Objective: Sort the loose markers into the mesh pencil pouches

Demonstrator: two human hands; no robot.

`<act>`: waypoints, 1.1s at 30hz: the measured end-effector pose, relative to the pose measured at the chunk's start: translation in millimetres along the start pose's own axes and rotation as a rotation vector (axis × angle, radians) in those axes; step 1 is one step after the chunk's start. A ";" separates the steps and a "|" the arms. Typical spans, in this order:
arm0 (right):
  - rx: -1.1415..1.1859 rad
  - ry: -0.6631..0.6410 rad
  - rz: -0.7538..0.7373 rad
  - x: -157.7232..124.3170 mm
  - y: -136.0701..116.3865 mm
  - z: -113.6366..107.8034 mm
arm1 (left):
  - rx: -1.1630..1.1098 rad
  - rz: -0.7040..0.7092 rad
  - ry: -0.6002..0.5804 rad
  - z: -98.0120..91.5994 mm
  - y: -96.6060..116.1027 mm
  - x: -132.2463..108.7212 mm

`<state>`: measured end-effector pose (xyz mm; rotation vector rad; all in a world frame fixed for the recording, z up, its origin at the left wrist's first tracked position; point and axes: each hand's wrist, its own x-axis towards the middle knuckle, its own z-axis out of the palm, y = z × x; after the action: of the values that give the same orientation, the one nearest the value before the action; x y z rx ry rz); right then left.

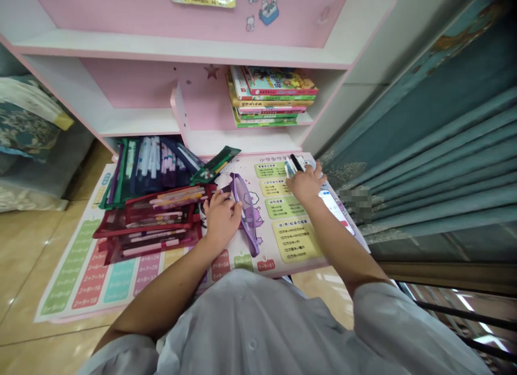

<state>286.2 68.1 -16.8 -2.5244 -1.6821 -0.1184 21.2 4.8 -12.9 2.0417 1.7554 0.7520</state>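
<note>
Lying across the desk in front of me is a purple mesh pencil pouch (247, 210), long and narrow. My left hand (223, 217) is closed at its left edge, with the thumb on the rim. Off to the right, my right hand (306, 183) reaches over a small group of markers (295, 164), one with a black end. Its fingers are apart around them, and the palm hides part of the group. A phone (336, 213) with a lit screen lies beside my right forearm, which partly covers it.
Left on the desk, filled red mesh pouches (149, 227) lie before blue and green ones (151, 159). Another green pouch (216, 164) rests near the shelf. Books (274, 103) are stacked on the pink shelf unit (202, 140). A printed mat (297, 240) covers the desk; a teal curtain (424, 148) hangs right.
</note>
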 end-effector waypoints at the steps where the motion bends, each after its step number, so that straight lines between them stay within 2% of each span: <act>1: -0.017 -0.032 0.005 1.1 0.5 2.4 | 0.003 -0.002 -0.001 -0.3 0.2 0.1; 7: -0.021 -0.045 -0.012 6.9 1.5 15.2 | 0.012 -0.009 -0.008 -2.0 1.5 0.2; 10: 0.029 -0.045 -0.046 3.9 -0.4 11.8 | 0.017 -0.005 -0.004 -2.3 1.5 0.0; 14: 0.260 0.009 -0.125 -21.4 -12.9 -12.6 | 0.022 -0.001 -0.012 -2.2 0.9 -0.1; 17: 0.494 0.036 -0.287 -52.1 -29.8 -35.6 | 0.029 0.005 -0.011 -2.2 0.8 -0.1; 20: 0.598 -0.005 -0.428 -79.2 -48.7 -49.0 | 0.030 0.013 -0.010 -2.6 1.1 -0.1; 25: 0.582 -0.086 -0.526 -99.9 -72.8 -45.2 | 0.026 0.013 -0.007 -3.4 1.4 -0.4; 33: 0.357 -0.222 -0.558 -99.7 -95.3 -33.7 | 0.026 0.013 -0.012 -2.2 -1.5 0.2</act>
<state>159.7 8.9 8.6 -1.8184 -2.2140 0.3968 18.7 5.0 -12.0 2.0720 1.7562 0.7222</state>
